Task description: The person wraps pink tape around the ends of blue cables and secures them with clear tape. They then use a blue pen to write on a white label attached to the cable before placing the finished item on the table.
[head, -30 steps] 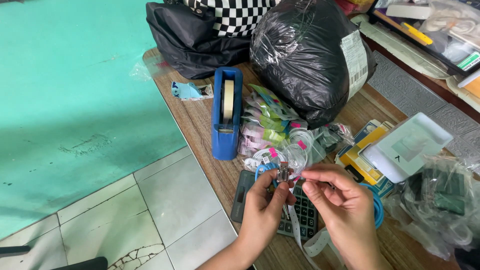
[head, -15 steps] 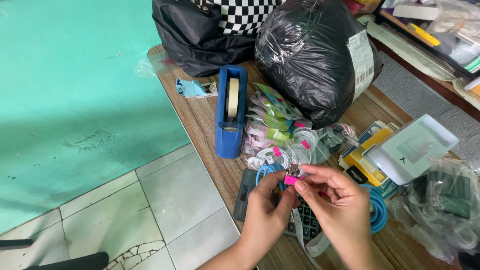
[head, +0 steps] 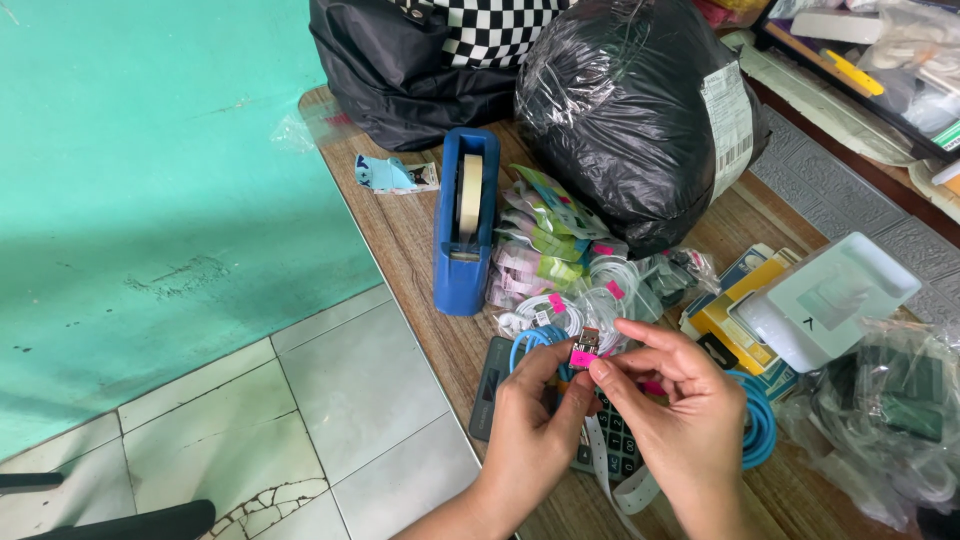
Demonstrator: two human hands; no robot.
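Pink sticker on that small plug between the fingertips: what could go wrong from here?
Both hands, left hand and right hand, pinch the small plug with its pink sticker above a calculator.

1. The sticker is tiny and held only at the fingertips, so it may fold onto itself or cling to a finger.
2. The blue cable loops beneath the right hand; a pull could drag it into the bagged white cables.
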